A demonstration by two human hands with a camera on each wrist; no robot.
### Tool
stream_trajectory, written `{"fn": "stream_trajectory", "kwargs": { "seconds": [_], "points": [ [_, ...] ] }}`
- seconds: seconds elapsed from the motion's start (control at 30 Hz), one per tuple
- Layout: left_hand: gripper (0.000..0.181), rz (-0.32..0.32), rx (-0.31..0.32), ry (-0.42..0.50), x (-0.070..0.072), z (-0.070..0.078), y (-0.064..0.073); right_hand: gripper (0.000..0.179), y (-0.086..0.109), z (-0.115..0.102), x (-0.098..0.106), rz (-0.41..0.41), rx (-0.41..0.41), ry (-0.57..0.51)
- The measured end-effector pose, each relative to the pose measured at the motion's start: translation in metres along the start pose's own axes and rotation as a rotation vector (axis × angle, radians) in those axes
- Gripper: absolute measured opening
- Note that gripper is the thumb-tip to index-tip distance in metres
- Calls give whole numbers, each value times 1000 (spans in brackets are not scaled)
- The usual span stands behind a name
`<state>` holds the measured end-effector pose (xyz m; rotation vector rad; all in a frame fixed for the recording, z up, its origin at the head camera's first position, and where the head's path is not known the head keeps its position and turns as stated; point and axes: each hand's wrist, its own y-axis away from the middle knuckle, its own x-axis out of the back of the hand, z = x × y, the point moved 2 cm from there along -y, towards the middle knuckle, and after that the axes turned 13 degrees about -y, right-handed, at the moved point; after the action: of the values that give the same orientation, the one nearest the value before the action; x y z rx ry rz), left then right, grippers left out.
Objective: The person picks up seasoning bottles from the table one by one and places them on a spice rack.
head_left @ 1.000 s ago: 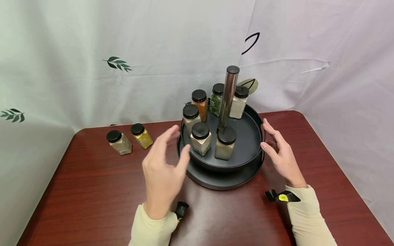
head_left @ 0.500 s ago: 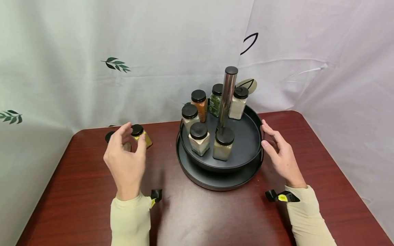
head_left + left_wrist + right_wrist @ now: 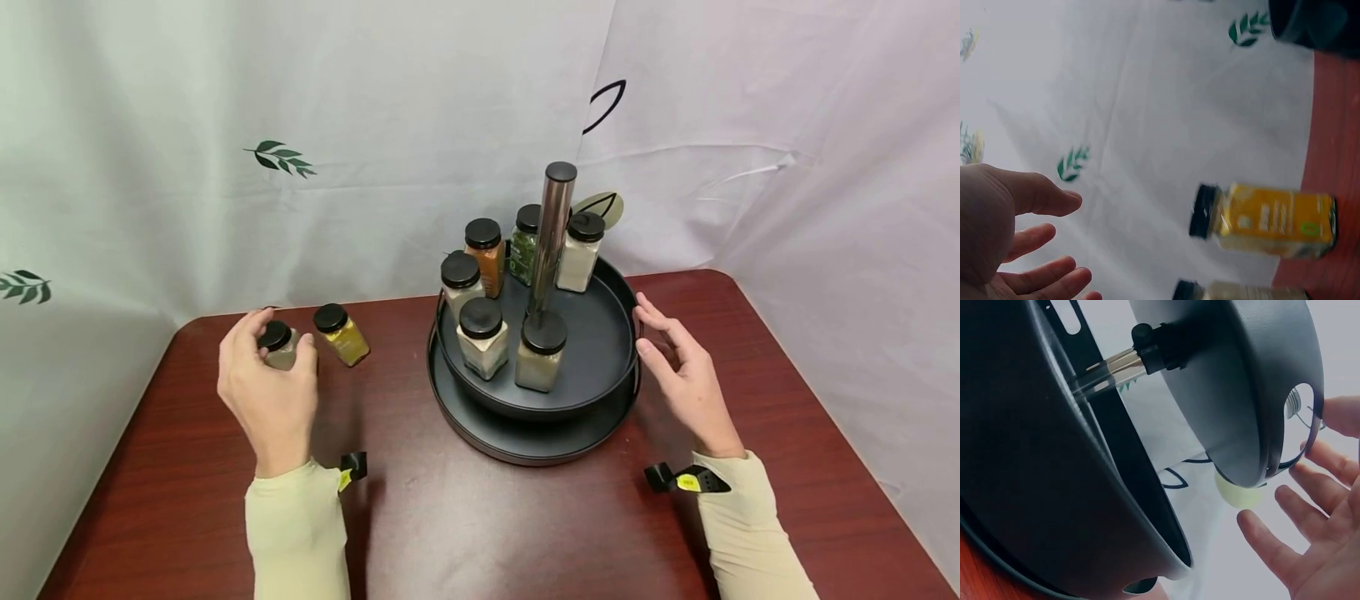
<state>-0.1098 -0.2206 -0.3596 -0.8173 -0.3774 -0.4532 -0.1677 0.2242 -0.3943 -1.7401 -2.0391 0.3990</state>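
Note:
My left hand point(image 3: 266, 398) hovers at the table's left, thumb and fingers spread around the near side of a spice jar point(image 3: 282, 356) with a black lid and pale beige contents. In the left wrist view the fingers hold nothing and stand apart from the jars. Beside that jar a yellow spice jar point(image 3: 347, 342) stands on the table. My right hand point(image 3: 688, 387) touches the right rim of the upper tray point(image 3: 596, 350) of a black two-tier spice rack. Its fingertips lie by the handle cutout point(image 3: 1297, 425) in the right wrist view, fingers relaxed.
Several black-lidded jars stand on the upper tray, among them an orange one point(image 3: 490, 265) and a green one point(image 3: 522, 254). A metal post point(image 3: 551, 237) rises from its middle. The lower tray point(image 3: 517, 442) rests on the red-brown table point(image 3: 480, 533), with a white curtain point(image 3: 405, 150) behind.
My left hand has moved left from beside the rack to the beige jar. My right hand has stayed at the tray's rim, and the jars have stayed in place.

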Motion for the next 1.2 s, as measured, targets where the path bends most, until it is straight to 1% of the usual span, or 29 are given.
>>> {"fn": "stream_trajectory", "kwargs": {
  "seconds": [0.07,0.13,0.27,0.4,0.6,0.67,0.8,0.93,1.07,1.2],
  "points": [
    [42,2,21,-14,0,-6,-1,41,-1,0,0,-11,-11,-9],
    [44,-11,38,-26,-1,-11,-1,43,-2,0,0,-17,-24,-17],
    [50,-59,81,-55,-4,-21,1,48,-2,0,1,-17,-46,-36],
    [58,-103,131,-84,-7,-29,2,54,-3,0,1,-25,-51,-61],
    [68,-163,189,-108,-11,-40,2,55,-4,0,2,-40,-60,-67],
    [71,-186,200,-117,-13,-44,3,55,-5,0,2,-44,-57,-61],
    [76,-230,201,-129,-16,-51,5,56,-6,1,2,-51,-53,-47],
    [80,-280,171,-141,-16,-57,6,57,-6,2,3,-65,-54,-45],
    [83,-377,160,-185,-17,-61,8,58,-5,4,2,-78,-54,-49],
    [84,-444,164,-222,-19,-65,9,57,-5,4,3,-81,-45,-45]
  ]
}}
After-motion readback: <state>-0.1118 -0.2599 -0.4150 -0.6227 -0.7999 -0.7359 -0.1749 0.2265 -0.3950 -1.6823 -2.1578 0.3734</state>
